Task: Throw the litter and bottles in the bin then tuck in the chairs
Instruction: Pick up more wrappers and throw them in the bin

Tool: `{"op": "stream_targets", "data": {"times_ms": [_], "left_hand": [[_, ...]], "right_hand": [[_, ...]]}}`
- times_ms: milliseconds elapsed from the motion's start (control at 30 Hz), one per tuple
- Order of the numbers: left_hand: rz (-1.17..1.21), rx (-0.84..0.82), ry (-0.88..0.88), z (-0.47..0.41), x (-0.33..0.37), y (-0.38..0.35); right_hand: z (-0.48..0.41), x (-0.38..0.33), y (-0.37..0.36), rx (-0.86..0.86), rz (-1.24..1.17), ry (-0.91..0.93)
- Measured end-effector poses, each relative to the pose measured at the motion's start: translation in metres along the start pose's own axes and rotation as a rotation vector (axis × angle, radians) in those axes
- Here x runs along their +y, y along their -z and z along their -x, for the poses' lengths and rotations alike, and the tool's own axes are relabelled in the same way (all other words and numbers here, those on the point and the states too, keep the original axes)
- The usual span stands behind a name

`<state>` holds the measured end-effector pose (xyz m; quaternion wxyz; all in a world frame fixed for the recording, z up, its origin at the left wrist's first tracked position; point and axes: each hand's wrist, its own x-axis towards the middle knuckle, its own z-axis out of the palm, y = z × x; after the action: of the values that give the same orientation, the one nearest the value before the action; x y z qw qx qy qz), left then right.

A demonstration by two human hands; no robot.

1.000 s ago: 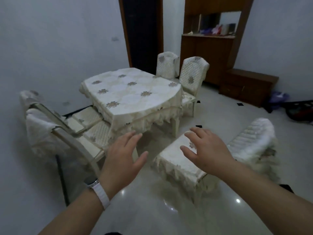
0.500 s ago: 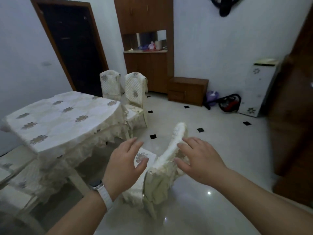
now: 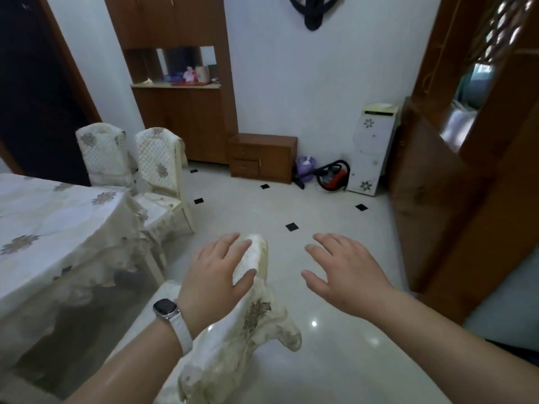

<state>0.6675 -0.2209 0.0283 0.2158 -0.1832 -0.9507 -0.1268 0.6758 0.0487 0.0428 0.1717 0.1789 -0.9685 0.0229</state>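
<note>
No litter showing on surface (image 3: 58,217), so likely chair stage: 6 o'clock chair (image 3: 233,345) not yet tucked, left hand (image 3: 215,275) fingers spread over its backrest, right hand (image 3: 344,275) open, empty.

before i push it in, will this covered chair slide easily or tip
Likely slides easily: the floor is glossy tile. The loose cover on the chair may slip when gripped. Pushed at the top, it might tip.

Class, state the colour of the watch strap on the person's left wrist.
White watch strap, seen best in the head view.
</note>
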Motion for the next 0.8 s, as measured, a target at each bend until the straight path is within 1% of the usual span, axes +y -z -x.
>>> {"op": "stream_targets", "data": {"times_ms": [167, 300, 367, 467, 667, 800], "left_hand": [[0.067, 0.013, -0.018, -0.082, -0.035, -0.038], [0.036, -0.017, -0.117, -0.143, -0.058, -0.062], [0.052, -0.021, -0.138, -0.167, -0.061, -0.077], [0.123, -0.043, -0.141, -0.200, -0.059, -0.102], [0.104, -0.089, -0.127, -0.270, -0.053, -0.155], [0.050, -0.129, -0.106, -0.323, -0.042, -0.192]], "right_hand": [[-0.075, 0.030, -0.016, -0.062, 0.056, -0.063], [-0.123, 0.052, -0.026, -0.065, 0.080, -0.110], [-0.138, 0.066, -0.032, -0.092, 0.067, -0.122], [-0.156, 0.090, -0.044, -0.060, 0.074, -0.156], [-0.196, 0.168, -0.083, -0.031, 0.026, -0.189], [-0.230, 0.230, -0.119, -0.033, -0.028, -0.186]]}}
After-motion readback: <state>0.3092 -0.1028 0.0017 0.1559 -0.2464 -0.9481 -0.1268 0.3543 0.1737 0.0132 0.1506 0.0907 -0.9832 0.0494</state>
